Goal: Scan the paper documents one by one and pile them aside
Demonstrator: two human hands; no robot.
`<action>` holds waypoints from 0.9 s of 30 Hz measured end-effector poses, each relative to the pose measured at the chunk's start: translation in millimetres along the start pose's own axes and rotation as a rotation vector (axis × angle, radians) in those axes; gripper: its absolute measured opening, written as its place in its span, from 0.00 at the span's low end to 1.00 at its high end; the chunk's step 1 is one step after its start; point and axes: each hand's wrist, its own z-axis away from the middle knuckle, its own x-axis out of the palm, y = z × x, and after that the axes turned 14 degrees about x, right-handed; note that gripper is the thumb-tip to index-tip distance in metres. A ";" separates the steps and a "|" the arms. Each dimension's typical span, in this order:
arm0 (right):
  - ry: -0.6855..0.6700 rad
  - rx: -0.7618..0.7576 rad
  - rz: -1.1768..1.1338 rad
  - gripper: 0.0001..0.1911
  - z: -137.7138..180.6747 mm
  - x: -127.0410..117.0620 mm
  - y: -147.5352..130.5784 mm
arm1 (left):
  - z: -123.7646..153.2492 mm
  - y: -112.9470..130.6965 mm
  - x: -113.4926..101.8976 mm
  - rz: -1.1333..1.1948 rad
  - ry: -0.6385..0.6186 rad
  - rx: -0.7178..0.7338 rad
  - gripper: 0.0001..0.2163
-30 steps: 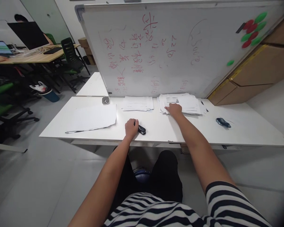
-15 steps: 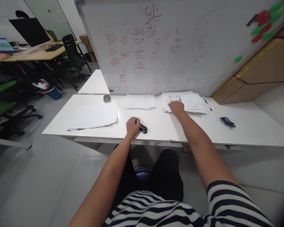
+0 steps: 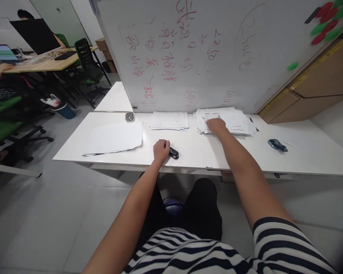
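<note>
A person in a striped shirt (image 3: 188, 253) and dark trousers works with both hands at a white desk (image 3: 200, 156). Near the front edge, the left hand (image 3: 161, 151) curls, nearly closed, over one end of a black stapler (image 3: 173, 153) lying on the desktop. A light, steady hold there should serve; pressing down would be premature while the other arm is stretched out. Farther in, the right hand (image 3: 216, 125) reaches the left side of a loose paper pile (image 3: 238, 121), fingers drawn together at the top sheets; whether they pinch one cannot be told. The pile's edges look ragged, so parting a single corner with the fingertips and lifting gently would probably avoid dragging the sheets beneath. A neater paper stack (image 3: 169, 120) lies to its left, well apart, a useful gap to preserve. Behind stands a whiteboard (image 3: 171, 57) marked in red.
</note>
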 end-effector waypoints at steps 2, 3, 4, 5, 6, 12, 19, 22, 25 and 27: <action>-0.003 -0.001 0.001 0.26 -1.0 -1.2 0.0 | 0.0 -0.1 -0.1 0.000 -0.001 0.000 0.14; -0.006 -0.001 0.004 0.26 -1.1 -1.7 -0.2 | 0.0 -0.1 -0.1 -0.002 -0.004 -0.002 0.14; -0.010 0.000 0.007 0.26 -1.0 -2.1 -0.6 | 0.0 -0.2 -0.2 -0.004 -0.007 -0.003 0.14; -0.013 0.002 0.011 0.26 -0.7 -2.5 -1.0 | 0.1 -0.2 -0.2 -0.006 -0.009 -0.002 0.14; -0.017 0.003 0.014 0.26 -0.4 -2.8 -1.3 | 0.1 -0.3 -0.1 -0.008 -0.009 0.000 0.14; -0.023 -0.007 0.035 0.27 -0.5 -5.5 -1.5 | -0.1 -0.8 1.4 -0.016 -0.004 0.003 0.14; -0.008 -0.041 0.081 0.26 -4.3 -4.6 -1.7 | -0.2 -1.3 2.4 -0.016 -0.005 0.003 0.15; 0.073 -0.048 0.038 0.25 -1.1 1.5 3.8 | 0.1 -1.6 2.1 -0.015 0.001 0.003 0.15; 0.203 -0.004 -0.082 0.25 9.2 7.2 15.8 | 0.2 -2.0 1.8 -0.018 0.008 -0.001 0.15; 0.289 0.055 -0.226 0.25 23.3 7.0 26.1 | 0.2 -2.2 2.0 -0.025 0.007 0.002 0.15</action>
